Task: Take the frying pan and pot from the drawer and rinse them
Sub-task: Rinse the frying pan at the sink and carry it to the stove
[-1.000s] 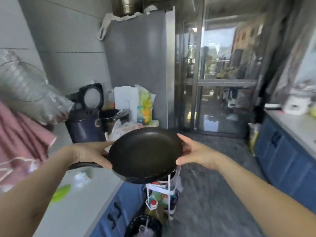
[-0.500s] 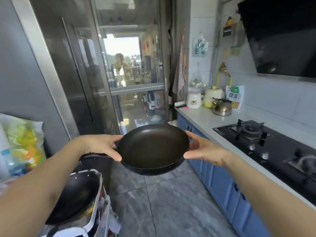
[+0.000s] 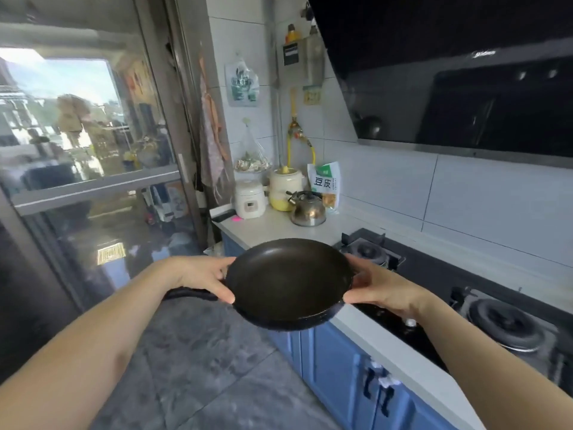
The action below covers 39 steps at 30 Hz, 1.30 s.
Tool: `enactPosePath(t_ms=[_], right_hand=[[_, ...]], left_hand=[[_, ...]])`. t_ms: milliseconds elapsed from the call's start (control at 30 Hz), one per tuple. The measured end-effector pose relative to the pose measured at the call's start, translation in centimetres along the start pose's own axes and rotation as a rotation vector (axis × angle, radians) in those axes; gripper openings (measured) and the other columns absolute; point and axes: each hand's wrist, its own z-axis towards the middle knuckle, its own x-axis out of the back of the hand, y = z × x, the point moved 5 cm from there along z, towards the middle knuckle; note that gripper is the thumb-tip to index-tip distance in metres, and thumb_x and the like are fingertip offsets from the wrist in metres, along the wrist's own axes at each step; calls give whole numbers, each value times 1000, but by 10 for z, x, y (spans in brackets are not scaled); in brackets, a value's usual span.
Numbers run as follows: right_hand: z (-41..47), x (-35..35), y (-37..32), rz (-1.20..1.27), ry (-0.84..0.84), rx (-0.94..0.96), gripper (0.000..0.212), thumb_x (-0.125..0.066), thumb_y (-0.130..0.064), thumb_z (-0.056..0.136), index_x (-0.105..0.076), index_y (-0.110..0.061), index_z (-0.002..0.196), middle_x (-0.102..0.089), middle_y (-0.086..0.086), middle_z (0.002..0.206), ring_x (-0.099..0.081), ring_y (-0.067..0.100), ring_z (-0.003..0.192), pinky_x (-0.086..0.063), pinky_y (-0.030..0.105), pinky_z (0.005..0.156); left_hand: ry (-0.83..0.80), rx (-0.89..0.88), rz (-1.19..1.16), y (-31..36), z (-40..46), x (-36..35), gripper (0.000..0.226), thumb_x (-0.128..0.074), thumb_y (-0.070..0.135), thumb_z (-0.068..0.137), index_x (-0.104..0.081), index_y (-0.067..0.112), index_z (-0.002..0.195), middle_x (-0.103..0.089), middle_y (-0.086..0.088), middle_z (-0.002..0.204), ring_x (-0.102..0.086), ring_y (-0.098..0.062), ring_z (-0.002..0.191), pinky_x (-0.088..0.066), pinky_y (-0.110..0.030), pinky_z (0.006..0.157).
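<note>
A black frying pan (image 3: 286, 279) hangs in the air in front of me, roughly level, its dark handle pointing left under my left wrist. My left hand (image 3: 201, 276) grips the pan's left rim where the handle starts, thumb on top. My right hand (image 3: 379, 285) grips the right rim, fingers curled under the edge. The pan is empty inside. It hovers over the front edge of the white counter (image 3: 269, 226), beside the gas hob (image 3: 465, 293). No pot and no drawer are in view.
A steel kettle (image 3: 307, 207), a white cooker (image 3: 249, 198) and a yellow pot (image 3: 283, 189) stand at the counter's far end. Blue cabinets (image 3: 335, 367) run below. A black hood (image 3: 465, 72) hangs above the hob. Glass doors (image 3: 93, 166) are on the left, grey floor tiles (image 3: 201, 367) below.
I have turned to the right with the pan held in both hands. The fridge and rack have left the view, and the counter and hob are now close under the pan.
</note>
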Motion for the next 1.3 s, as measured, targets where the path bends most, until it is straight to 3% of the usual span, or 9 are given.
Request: enactPosePath(t_ms=[100, 200, 367, 467, 600, 767, 967, 1133, 1300], right_hand=[[46, 46, 18, -2, 19, -28, 72, -78, -11, 80, -45, -41, 136, -70, -8, 114, -66, 15, 108, -47, 36, 103], [96, 87, 31, -64, -6, -42, 66, -77, -15, 80, -48, -41, 134, -68, -16, 112, -65, 8, 106, -47, 34, 99], [171, 136, 59, -95, 5, -139, 68, -78, -19, 79, -47, -51, 130, -72, -9, 109, -68, 11, 103, -48, 35, 102], [218, 152, 84, -150, 42, -198, 77, -81, -35, 68, -41, -64, 127, -73, -12, 106, -69, 12, 101, -44, 43, 106], [281, 162, 121, -65, 94, -235, 90, -85, -31, 65, -40, -47, 141, -72, -8, 111, -67, 12, 107, -42, 46, 108], [357, 160, 154, -45, 80, -317, 95, -81, -29, 63, -34, -42, 145, -70, -8, 116, -68, 14, 105, -51, 42, 100], [427, 156, 190, -71, 47, -346, 92, -77, -22, 70, -30, -44, 146, -70, -9, 110, -67, 11, 100, -51, 39, 99], [461, 150, 219, -9, 51, -421, 92, -76, -4, 76, -27, -34, 149, -64, -11, 107, -62, 6, 87, -54, 22, 84], [480, 146, 243, -53, 77, -471, 97, -77, -5, 69, -28, -35, 147, -63, -4, 117, -65, 19, 99, -56, 37, 92]], left_hand=[[10, 5, 24, 3, 74, 35, 101, -89, 44, 64, -26, 50, 144, -56, 11, 139, -52, -8, 127, -35, -27, 112], [11, 20, 42, 2, 133, 65, 120, -90, 60, 51, -22, 49, 149, -61, 7, 134, -53, -9, 127, -32, -37, 117], [-8, 31, -12, 1, 210, 103, 102, -85, 28, 74, -19, 42, 151, -53, 6, 142, -51, -17, 130, -36, -31, 113], [29, 69, 11, -10, 250, 130, 100, -86, 33, 72, -20, 48, 146, -59, 1, 135, -56, -14, 122, -40, -29, 107], [26, 62, -5, -35, 308, 162, 118, -92, 49, 55, -19, 49, 148, -66, 2, 123, -61, -13, 115, -43, -35, 107], [19, 67, -26, -69, 381, 196, 108, -85, 25, 74, -11, 45, 150, -67, 2, 111, -64, -11, 102, -47, -18, 81], [-6, 68, 7, -114, 456, 224, 117, -88, 39, 62, -10, 49, 148, -69, -4, 109, -66, -19, 102, -51, -38, 97], [-57, -3, -20, -131, 499, 229, 111, -85, 27, 67, -12, 47, 147, -61, 11, 114, -64, -13, 102, -50, -30, 95], [-50, -70, -38, -145, 528, 226, 110, -85, 19, 66, -15, 47, 146, -50, 17, 132, -60, -12, 109, -53, -24, 90]])
